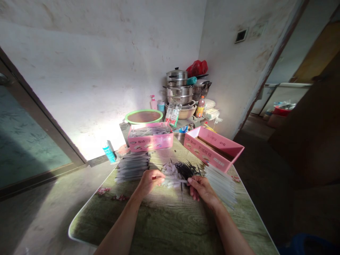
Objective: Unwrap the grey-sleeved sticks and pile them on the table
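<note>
A slender translucent plastic tube stretches between my two hands, low over the table. My left hand pinches its left end, and my right hand pinches the right end between thumb and finger. Just beyond the tube lie a heap of small white pieces and a heap of thin black sticks. To the left of my left hand is a stack of long greyish tubes. Beside my right hand lies a stack of clear, pale tubes.
Behind the stacks stand a pink box filled with clear slender items and a second pink box. The wood-patterned table has a white edge. Farther back are a green-rimmed round tray, steel pots and a bottle.
</note>
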The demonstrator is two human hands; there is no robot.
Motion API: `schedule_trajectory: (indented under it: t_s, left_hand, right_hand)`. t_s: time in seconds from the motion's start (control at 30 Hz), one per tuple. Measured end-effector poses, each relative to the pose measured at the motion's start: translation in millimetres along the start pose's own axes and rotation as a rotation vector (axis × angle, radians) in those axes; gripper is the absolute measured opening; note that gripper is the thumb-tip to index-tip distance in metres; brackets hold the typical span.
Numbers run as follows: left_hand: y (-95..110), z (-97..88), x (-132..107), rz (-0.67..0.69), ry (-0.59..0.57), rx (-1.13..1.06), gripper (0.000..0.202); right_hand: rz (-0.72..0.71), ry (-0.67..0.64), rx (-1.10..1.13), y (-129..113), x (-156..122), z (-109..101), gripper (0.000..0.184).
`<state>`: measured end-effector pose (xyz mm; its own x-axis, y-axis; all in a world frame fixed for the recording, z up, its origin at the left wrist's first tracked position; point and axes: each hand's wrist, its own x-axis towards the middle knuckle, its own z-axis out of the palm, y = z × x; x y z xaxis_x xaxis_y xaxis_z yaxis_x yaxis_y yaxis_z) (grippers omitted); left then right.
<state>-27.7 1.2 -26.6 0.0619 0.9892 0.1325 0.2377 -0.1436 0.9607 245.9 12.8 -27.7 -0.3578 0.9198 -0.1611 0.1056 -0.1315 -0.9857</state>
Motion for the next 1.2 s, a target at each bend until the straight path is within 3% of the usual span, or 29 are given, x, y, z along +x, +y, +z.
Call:
schedule_trajectory:
  t_s: [0.27,0.63,0.93,1.2]
  left_hand:
    - [-7.4,-0.2,0.7,-0.01,-0.021,0.029,0.016]
    - [-8.1,-2.4,1.3,0.002,-0.018,0.029,0.013]
    - [-13.6,-2.7,1.7,0.021,-0.045,0.012,0.011]
    - [-13.2,-3.9,2.8,0.009,-0.032,0.057,0.01]
  right_hand:
    - [-0.006,-0.008,0.052,-3.5,-1.3,-1.7,0.038]
    - [-0.003,-0.046,0.009,-3.0,-1.9,0.3,0.048]
    - [-0.016,-0.03,0.038,-3.7,-1.8,-2.5,0.033]
    - [0.009,-0.063,0.014,-0.5,0.2,-1.7,0.046]
